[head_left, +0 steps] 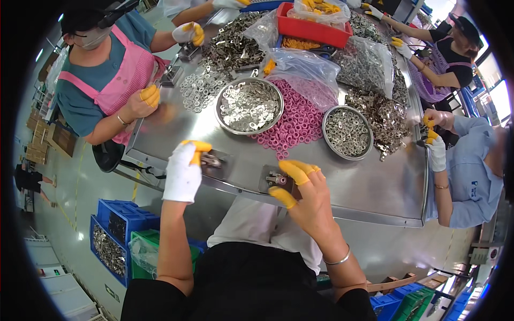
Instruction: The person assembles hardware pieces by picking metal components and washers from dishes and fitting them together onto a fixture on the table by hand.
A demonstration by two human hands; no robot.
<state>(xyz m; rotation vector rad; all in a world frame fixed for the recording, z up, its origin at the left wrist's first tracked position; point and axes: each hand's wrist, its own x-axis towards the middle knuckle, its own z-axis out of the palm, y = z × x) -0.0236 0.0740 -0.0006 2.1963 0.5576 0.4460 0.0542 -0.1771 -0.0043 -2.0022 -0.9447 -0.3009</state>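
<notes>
My left hand, in a white glove with yellow fingertip covers, has its fingers curled together at the table's near edge. Whatever it may pinch is hidden. Right beside it are small shiny metal parts on a dark square plate. My right hand is bare apart from yellow fingertip covers; thumb and fingers stand apart, with nothing visible between them. Just left of its fingers sits a small metal fixture with a pink ring at it. Pink rings lie heaped farther back, between two round metal bowls.
The larger bowl and the smaller bowl hold metal pieces. Behind them are loose metal heaps, plastic bags and a red bin. Co-workers sit left and right, others farther back. Blue crates stand on the floor.
</notes>
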